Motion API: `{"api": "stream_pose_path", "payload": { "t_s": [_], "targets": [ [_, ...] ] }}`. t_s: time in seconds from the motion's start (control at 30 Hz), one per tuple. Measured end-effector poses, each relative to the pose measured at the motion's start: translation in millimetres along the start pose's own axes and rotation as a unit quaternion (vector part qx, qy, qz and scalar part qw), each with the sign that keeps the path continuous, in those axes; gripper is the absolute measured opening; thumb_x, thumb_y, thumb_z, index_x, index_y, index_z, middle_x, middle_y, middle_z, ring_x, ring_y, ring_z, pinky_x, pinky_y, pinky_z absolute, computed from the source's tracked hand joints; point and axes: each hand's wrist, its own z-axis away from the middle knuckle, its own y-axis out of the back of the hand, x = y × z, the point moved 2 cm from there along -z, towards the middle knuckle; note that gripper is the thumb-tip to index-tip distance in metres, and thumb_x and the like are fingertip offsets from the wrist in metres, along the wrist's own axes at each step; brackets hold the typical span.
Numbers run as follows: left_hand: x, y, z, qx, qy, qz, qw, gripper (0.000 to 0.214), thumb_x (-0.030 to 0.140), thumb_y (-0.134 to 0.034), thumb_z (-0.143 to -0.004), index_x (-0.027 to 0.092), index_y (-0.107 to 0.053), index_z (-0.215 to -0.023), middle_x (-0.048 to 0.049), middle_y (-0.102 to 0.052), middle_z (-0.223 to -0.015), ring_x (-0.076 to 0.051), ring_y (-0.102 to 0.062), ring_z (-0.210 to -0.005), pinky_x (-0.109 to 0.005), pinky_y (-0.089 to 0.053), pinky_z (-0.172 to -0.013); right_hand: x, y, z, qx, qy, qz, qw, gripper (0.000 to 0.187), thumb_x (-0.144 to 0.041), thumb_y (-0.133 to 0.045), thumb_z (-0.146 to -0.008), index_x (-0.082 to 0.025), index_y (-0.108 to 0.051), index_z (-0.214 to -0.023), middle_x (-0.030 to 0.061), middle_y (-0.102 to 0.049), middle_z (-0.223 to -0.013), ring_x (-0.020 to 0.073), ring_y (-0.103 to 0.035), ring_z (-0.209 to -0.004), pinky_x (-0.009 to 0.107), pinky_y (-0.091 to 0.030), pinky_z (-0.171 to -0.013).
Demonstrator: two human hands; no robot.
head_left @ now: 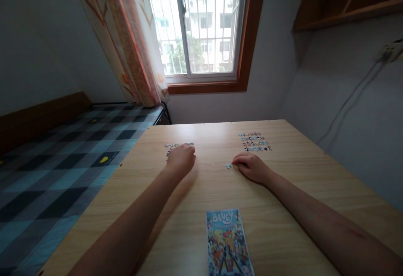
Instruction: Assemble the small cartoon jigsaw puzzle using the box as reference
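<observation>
1 card (pixel 227 242) lies on the tabletop (pixel 204 187), its near end cut off. Beyond it sits 1 loose piece (pixel 228 166), just at the fingertips of the right grip (pixel 251 167); I cannot tell whether they pinch anything. Beyond the card to the right, the right pieces (pixel 254 138) form 4 rows, too small to count singly. Beyond the card to the left, the left grip (pixel 182 158) partly hides the left pieces (pixel 171 145); its fingers curl, holding or not, I cannot tell.
</observation>
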Motion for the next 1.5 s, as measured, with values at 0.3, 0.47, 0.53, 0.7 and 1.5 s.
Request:
{"api": "stream_pose_path", "payload": {
  "t_s": [0.3, 0.47, 0.53, 0.7, 1.5],
  "targets": [
    [-43, -10.4, -18, -0.057, 0.049, 0.026, 0.997, 0.022, 0.022, -0.062, -0.085, 0.024, -0.079, -0.099, -0.0101, -0.073, -0.115, -0.026, -0.068, -0.104, -0.031, -0.05, -0.085, 0, 0, 0, 0.0, 0.002, 0.009, 1.0, 0.025, -0.008, -0.057, -0.086, -0.023, -0.077, -0.089, 0.006, -0.076, -0.095, 0.0204, -0.069, -0.091, 0.035, -0.054, -0.086],
    [-44, -11.6, -20, -0.061, 0.051, 0.025, 0.997, 0.021, 0.023, -0.064, -0.083, 0.024, -0.08, -0.097, -0.0091, -0.074, -0.113, -0.025, -0.068, -0.104, -0.029, -0.05, -0.084, 0, 1, 0, -0.001, 0.006, 0.005, 1.0, 0.025, -0.007, -0.057, -0.086, -0.022, -0.077, -0.09, 0.0057, -0.076, -0.094, 0.0198, -0.069, -0.09, 0.034, -0.054, -0.085],
    [-45, -11.3, -20, -0.065, 0.052, 0.023, 0.996, 0.021, 0.024, -0.064, -0.082, 0.025, -0.08, -0.096, -0.0082, -0.075, -0.111, -0.024, -0.068, -0.103, -0.028, -0.05, -0.084, 0, 1, 0, -0.001, 0.006, 0.005, 1.0, 0.025, -0.007, -0.057, -0.086, -0.022, -0.077, -0.09, 0.0056, -0.076, -0.094, 0.0196, -0.069, -0.089, 0.033, -0.053, -0.084],
    [-45, -16.5, -21, -0.079, 0.053, 0.021, 0.995, 0.017, 0.028, -0.066, -0.081, 0.024, -0.08, -0.091, -0.0087, -0.077, -0.102, -0.024, -0.069, -0.095, -0.028, -0.05, -0.078, 1, 0, 0, -0.001, 0.005, 0.001, 1.0, 0.026, -0.006, -0.057, -0.085, -0.022, -0.077, -0.089, 0.0053, -0.076, -0.095, 0.0191, -0.069, -0.09, 0.033, -0.053, -0.085],
    [-44, -23.3, -22, -0.071, 0.057, 0.002, 0.996, 0.021, 0.028, -0.063, -0.082, 0.022, -0.08, -0.093, -0.0133, -0.076, -0.112, -0.028, -0.069, -0.101, -0.032, -0.051, -0.082, 1, -1, -1, -0.005, 0.005, 0.01, 1.0, 0.028, -0.004, -0.057, -0.084, -0.023, -0.077, -0.087, 0.0048, -0.076, -0.095, 0.0195, -0.069, -0.091, 0.034, -0.053, -0.087]
  ]
}}
